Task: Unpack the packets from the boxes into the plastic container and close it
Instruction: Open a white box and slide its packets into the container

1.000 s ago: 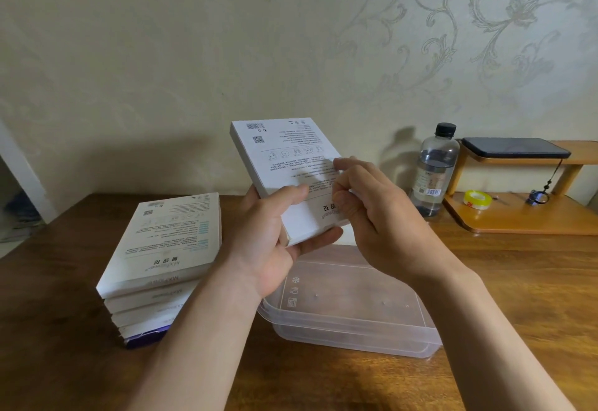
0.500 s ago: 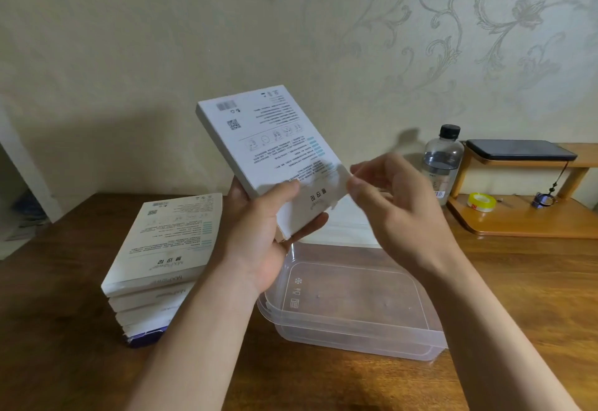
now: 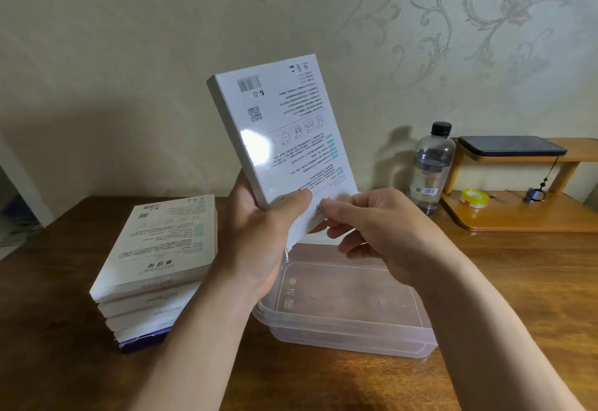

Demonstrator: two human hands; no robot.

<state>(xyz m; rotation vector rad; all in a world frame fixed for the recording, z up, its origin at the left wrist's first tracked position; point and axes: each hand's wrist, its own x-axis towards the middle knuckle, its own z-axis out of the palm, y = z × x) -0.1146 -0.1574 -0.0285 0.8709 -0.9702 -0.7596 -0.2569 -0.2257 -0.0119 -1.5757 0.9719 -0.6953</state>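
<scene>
1. Box (image 3: pixel 284 139), gripped at its lower end by the left hand (image 3: pixel 259 245), had tilted more upright above the plastic container (image 3: pixel 339 338).
2. Right hand (image 3: pixel 385 236) had returned to pinch its lower corner; opening looked barely begun.

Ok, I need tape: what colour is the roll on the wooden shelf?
The tape roll is yellow, in the head view.

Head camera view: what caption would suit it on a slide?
Left hand holds a white box over a clear plastic container; right hand pinches its lower edge, stack of boxes alongside.
</scene>
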